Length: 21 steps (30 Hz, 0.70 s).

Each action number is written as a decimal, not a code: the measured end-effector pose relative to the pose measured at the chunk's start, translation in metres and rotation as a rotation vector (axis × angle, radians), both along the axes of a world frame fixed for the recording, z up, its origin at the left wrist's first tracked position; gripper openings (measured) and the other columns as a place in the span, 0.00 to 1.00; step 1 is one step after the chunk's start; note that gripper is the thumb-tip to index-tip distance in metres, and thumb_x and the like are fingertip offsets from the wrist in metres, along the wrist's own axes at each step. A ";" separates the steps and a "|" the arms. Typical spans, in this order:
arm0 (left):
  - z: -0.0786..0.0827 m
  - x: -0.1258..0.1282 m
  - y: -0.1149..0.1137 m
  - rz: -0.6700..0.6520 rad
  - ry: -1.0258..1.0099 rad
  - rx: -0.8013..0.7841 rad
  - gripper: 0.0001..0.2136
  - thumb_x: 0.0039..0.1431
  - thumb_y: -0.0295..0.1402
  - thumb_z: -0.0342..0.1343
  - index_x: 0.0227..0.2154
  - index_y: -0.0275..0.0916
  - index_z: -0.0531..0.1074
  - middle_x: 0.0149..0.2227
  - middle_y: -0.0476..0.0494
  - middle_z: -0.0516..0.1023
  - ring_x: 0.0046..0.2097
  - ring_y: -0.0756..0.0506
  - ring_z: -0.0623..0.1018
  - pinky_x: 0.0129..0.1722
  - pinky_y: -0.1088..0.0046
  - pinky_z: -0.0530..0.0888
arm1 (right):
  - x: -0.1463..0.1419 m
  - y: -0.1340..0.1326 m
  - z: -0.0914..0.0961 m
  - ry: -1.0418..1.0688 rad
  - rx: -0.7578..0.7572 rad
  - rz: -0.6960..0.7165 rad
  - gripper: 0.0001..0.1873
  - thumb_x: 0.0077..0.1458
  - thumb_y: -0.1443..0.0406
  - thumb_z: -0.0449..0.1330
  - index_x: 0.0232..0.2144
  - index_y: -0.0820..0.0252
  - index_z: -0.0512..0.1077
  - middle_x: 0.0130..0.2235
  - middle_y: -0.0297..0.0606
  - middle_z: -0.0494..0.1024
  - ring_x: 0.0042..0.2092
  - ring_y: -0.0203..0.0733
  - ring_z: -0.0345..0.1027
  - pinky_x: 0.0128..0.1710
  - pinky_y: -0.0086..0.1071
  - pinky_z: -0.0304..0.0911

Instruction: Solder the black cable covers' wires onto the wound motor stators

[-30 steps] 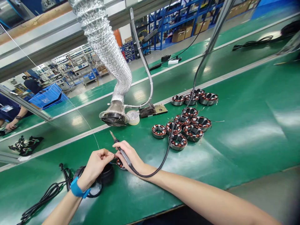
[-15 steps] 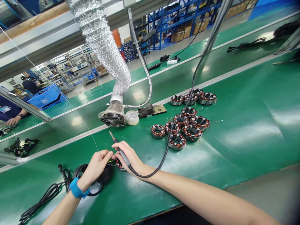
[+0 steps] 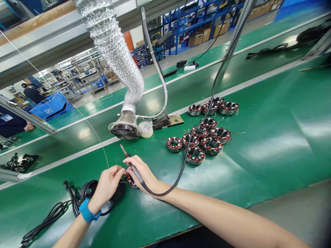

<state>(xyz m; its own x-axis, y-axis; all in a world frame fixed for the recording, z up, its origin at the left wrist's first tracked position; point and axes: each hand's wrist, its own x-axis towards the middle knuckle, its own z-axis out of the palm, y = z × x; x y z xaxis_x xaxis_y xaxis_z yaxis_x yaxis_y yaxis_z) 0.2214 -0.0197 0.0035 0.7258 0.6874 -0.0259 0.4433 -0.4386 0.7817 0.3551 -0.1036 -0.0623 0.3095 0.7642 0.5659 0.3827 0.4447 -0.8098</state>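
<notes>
Work status: a coil ring stood on the green bench, partly beneath the right hand. The right hand grasped a soldering iron by its handle; its thumb and forefinger met the left fingertips. The left hand was closed in a pinch, apparently on thin wires beside the ring. The iron's tip pointed away, touching nothing. Handling of the wires was judged to be in progress; no finished joint was visible. The other coil rings lay grouped well apart from the hands, several with loose wire ends, and were judged to await the same attention.

Visibility limits: the fingers covered the point where the wires met. The left hand and wrist hid part of the black housing and the lower end of a pale strand. Whether the strand was held could not be determined.
</notes>
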 end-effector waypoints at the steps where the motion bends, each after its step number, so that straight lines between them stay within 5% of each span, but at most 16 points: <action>1: 0.000 0.000 0.001 -0.014 0.016 -0.001 0.17 0.60 0.44 0.52 0.25 0.37 0.73 0.26 0.47 0.74 0.31 0.46 0.70 0.33 0.72 0.66 | 0.000 0.000 0.000 0.001 0.001 0.000 0.19 0.59 0.75 0.51 0.51 0.57 0.65 0.43 0.39 0.67 0.40 0.36 0.68 0.41 0.29 0.67; 8: 0.006 -0.001 0.006 -0.014 0.023 -0.075 0.16 0.58 0.45 0.54 0.29 0.36 0.73 0.28 0.46 0.75 0.32 0.46 0.71 0.33 0.73 0.66 | 0.001 0.000 0.000 -0.014 0.000 -0.007 0.20 0.58 0.75 0.52 0.51 0.56 0.65 0.44 0.39 0.68 0.42 0.37 0.68 0.43 0.30 0.66; 15: 0.001 -0.001 0.001 -0.021 -0.009 -0.040 0.17 0.60 0.45 0.53 0.23 0.37 0.68 0.25 0.49 0.70 0.30 0.47 0.67 0.31 0.74 0.64 | 0.000 0.000 0.000 -0.011 -0.003 -0.017 0.19 0.58 0.75 0.52 0.50 0.57 0.66 0.44 0.39 0.68 0.41 0.36 0.68 0.42 0.30 0.67; 21: 0.003 -0.001 0.007 -0.025 0.037 -0.100 0.21 0.59 0.50 0.51 0.27 0.35 0.75 0.26 0.47 0.74 0.29 0.47 0.68 0.30 0.73 0.63 | 0.001 -0.002 0.003 -0.028 0.000 -0.020 0.18 0.59 0.75 0.51 0.50 0.58 0.65 0.43 0.40 0.68 0.42 0.38 0.68 0.43 0.32 0.67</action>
